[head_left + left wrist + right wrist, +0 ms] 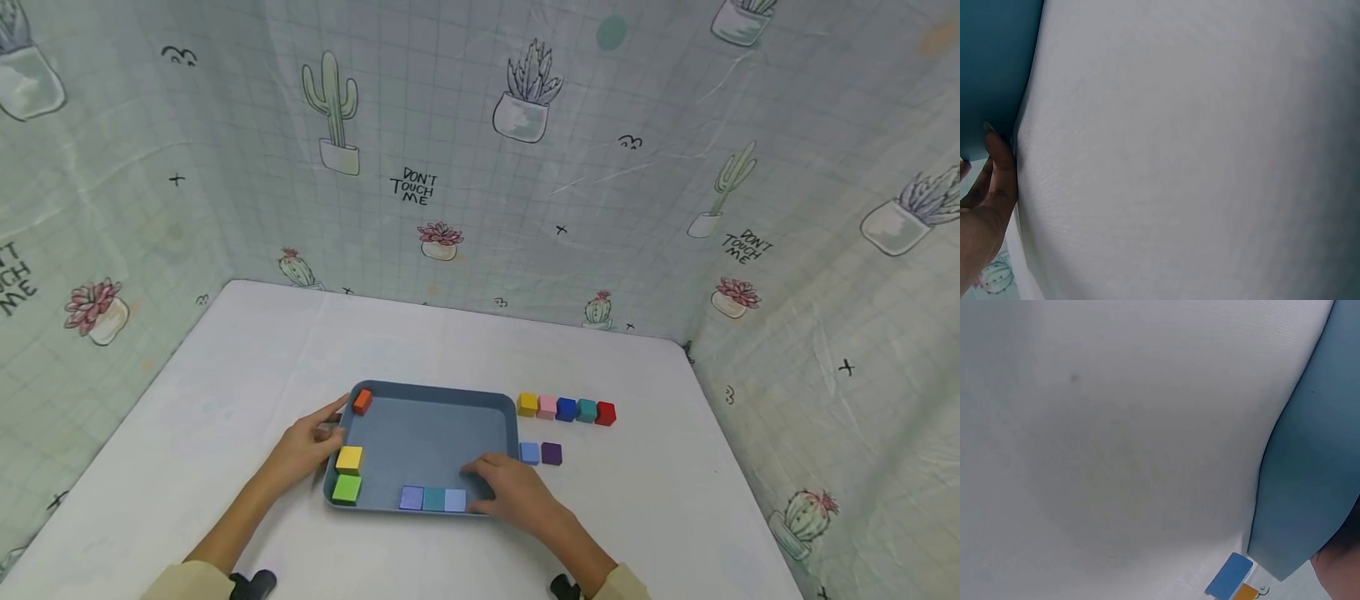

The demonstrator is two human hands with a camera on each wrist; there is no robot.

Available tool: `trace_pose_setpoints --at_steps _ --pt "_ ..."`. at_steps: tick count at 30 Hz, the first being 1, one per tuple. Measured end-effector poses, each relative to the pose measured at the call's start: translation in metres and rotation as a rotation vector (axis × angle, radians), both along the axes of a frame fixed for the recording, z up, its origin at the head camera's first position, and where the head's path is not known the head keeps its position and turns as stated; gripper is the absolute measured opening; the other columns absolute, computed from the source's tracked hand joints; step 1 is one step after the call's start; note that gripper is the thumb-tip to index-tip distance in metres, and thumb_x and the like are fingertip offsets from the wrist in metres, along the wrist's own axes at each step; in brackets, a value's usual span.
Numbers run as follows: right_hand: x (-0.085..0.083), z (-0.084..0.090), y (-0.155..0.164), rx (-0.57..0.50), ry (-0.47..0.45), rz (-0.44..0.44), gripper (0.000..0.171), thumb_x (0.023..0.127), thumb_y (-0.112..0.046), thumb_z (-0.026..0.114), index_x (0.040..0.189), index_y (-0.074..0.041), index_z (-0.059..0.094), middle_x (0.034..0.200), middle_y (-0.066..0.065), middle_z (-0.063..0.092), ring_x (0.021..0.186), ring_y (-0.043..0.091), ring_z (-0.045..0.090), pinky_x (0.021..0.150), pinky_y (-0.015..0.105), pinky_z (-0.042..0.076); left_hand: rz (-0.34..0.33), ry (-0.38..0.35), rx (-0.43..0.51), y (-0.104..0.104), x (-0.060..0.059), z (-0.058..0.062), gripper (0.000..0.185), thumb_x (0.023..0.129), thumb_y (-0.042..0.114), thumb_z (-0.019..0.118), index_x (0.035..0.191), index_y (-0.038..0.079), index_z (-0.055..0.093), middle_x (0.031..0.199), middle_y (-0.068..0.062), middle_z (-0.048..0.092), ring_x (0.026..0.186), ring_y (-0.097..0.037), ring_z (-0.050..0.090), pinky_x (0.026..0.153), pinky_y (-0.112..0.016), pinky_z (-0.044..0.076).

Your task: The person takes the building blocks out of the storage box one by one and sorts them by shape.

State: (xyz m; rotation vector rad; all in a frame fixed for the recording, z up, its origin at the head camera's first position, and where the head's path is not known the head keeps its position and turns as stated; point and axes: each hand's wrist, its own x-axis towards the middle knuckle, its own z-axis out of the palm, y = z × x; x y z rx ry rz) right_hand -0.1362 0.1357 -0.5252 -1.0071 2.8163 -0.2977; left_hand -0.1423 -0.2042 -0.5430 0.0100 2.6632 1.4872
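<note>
A blue-grey tray lies in the middle of the white table. It holds an orange cube in its far left corner, a yellow cube and a green cube along its left side, and a near row of lavender, teal and light blue cubes. My left hand holds the tray's left rim; a finger presses the tray's outer wall. My right hand grips the near right corner, fingers over the rim.
Right of the tray stand a yellow cube, a pink cube, a blue cube, a teal cube and a red cube. Nearer lie a light blue cube and a purple cube. Cactus-print cloth walls enclose the table.
</note>
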Motion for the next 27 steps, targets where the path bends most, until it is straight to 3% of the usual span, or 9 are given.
trace_pose_setpoints --at_steps 13,27 --pt "-0.002 -0.0011 0.0023 -0.005 0.021 0.054 0.042 0.08 -0.037 0.074 0.117 -0.02 0.065 0.108 -0.006 0.062 0.096 0.007 0.057 0.082 0.023 0.047 0.002 0.005 0.001 -0.0003 -0.0002 -0.0023 0.059 0.089 0.012 0.055 0.145 0.012 0.038 0.127 -0.026 0.05 0.092 -0.025 0.056 0.065 -0.03 0.046" --pt "-0.0059 0.0013 0.0034 -0.012 -0.015 0.074 0.046 0.077 -0.041 0.075 0.118 -0.021 0.065 0.109 -0.007 0.061 0.095 0.007 0.056 0.082 0.023 0.047 0.006 -0.007 0.008 0.0002 -0.0003 -0.0011 0.059 0.089 0.012 0.055 0.146 0.013 0.038 0.128 -0.025 0.05 0.094 -0.026 0.056 0.066 -0.03 0.046"
